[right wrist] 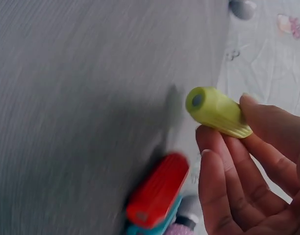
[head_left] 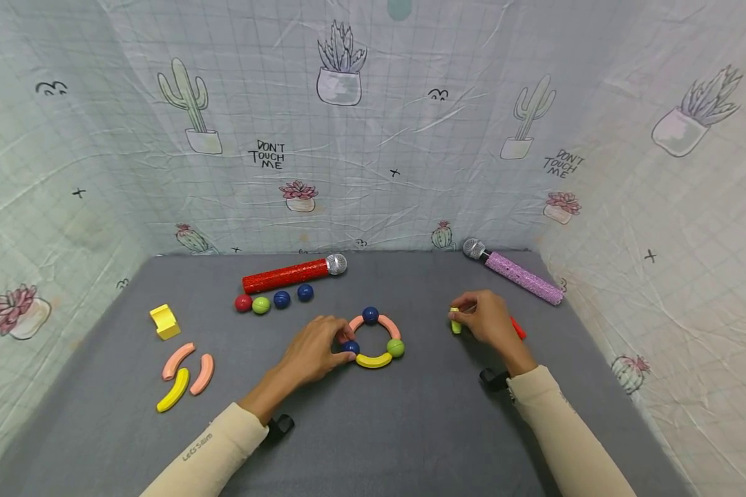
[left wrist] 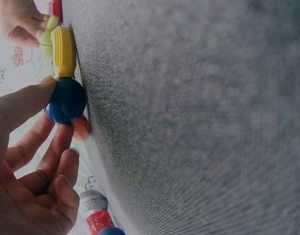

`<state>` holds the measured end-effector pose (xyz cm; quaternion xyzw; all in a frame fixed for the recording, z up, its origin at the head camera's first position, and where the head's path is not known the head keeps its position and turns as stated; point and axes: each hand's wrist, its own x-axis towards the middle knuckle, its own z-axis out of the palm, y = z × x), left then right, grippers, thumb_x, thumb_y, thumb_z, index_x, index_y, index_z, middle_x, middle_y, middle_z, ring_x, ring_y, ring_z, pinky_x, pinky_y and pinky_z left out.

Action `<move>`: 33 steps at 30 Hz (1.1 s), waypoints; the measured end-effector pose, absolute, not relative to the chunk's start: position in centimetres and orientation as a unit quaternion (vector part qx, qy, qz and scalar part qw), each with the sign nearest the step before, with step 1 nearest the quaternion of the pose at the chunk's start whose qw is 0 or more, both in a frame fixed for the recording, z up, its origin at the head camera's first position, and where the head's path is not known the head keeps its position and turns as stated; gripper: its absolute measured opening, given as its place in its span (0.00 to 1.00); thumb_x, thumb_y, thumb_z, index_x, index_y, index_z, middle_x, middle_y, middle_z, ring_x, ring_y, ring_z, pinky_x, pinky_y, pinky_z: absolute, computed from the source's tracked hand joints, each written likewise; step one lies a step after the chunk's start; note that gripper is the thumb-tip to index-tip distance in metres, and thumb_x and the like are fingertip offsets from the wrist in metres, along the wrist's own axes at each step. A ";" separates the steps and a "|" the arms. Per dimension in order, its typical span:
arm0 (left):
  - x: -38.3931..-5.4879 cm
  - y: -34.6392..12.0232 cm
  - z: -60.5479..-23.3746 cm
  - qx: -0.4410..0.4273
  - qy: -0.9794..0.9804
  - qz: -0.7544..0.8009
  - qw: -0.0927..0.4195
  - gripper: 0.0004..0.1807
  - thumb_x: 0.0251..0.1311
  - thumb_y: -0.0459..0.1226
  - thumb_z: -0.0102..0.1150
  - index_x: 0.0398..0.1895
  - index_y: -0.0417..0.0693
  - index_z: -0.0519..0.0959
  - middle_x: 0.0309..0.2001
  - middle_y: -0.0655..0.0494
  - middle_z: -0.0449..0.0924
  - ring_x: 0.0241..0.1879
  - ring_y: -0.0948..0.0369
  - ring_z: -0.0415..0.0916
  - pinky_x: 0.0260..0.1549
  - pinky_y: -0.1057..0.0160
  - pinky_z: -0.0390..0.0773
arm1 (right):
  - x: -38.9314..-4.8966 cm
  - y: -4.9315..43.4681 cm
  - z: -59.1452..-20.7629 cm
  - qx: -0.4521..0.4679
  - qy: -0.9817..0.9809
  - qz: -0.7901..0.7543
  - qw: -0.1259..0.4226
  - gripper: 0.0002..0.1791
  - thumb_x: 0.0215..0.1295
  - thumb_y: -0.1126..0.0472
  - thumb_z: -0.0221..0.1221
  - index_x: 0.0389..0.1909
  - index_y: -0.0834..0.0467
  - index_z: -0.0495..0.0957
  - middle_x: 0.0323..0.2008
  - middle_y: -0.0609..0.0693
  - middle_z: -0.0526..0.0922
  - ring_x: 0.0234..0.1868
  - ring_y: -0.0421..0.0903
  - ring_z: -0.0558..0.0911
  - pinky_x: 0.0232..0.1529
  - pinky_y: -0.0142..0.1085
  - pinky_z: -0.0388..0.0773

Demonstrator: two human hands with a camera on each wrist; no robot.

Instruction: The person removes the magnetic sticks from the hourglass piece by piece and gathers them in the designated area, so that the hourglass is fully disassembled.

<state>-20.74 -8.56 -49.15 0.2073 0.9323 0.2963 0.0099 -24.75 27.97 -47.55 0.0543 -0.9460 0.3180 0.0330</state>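
Note:
Curved pink and yellow pieces and balls form a closed ring on the grey table, with a blue ball point(head_left: 370, 315) at its far side and a green ball point(head_left: 395, 348) at its right. My left hand point(head_left: 317, 348) pinches the ring's near-left blue ball point(left wrist: 66, 101) between thumb and fingers. Joined to that ball is the curved yellow piece point(left wrist: 64, 51). Further right, my right hand point(head_left: 486, 317) pinches a short yellow-green ribbed rod point(right wrist: 218, 111), whose exposed end has a grey disc. Below that hand lie a red rod point(right wrist: 158, 190) and a teal piece point(right wrist: 169, 214).
At the back lie a red glitter microphone point(head_left: 292, 274) and a pink glitter one point(head_left: 522, 277). Red, green and blue balls point(head_left: 282, 299) line up before the red microphone. Far left are a yellow block point(head_left: 164, 322) and loose curved pieces point(head_left: 173, 391). Printed cloth point(head_left: 373, 138) hangs behind.

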 end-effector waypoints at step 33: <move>-22.8 -8.1 -49.1 0.212 0.937 0.279 0.009 0.14 0.61 0.43 0.78 0.46 0.55 0.85 0.42 0.58 0.83 0.46 0.57 0.78 0.50 0.53 0.78 | -22.7 16.6 -48.1 0.284 -0.889 0.354 -0.058 0.16 0.62 0.54 0.76 0.49 0.54 0.90 0.46 0.45 0.92 0.47 0.46 0.88 0.55 0.47 0.84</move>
